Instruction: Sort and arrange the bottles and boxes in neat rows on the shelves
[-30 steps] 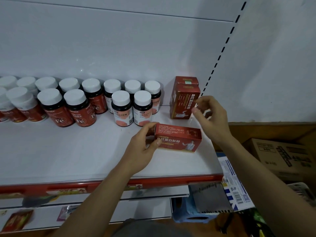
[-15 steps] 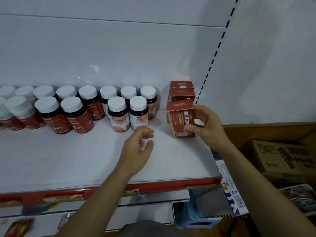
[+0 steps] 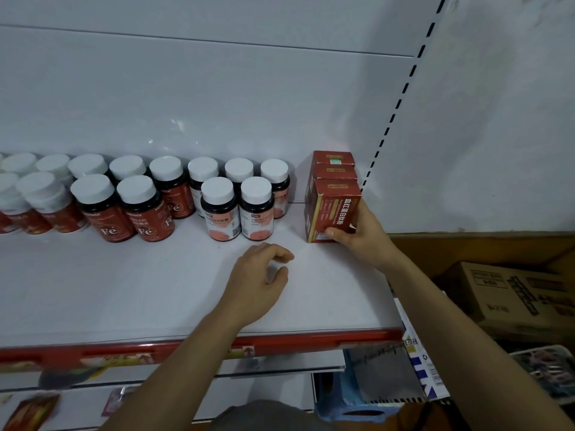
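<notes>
A white shelf (image 3: 124, 290) with a red front edge. Near its back right corner, the right hand (image 3: 364, 234) grips an upright red box (image 3: 334, 209), thumb on the front face and fingers wrapped round the right side. The box touches two more red boxes (image 3: 334, 164) lined up behind it. The left hand (image 3: 258, 281) is over the middle of the shelf, fingers loosely curled, holding nothing. White-capped bottles (image 3: 217, 203) stand in two rows along the back edge, left of the boxes.

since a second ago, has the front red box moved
Yes. The red box went back and right, from lying flat near the front bottles to standing upright in line with the back boxes, gripped by the right hand.
</notes>
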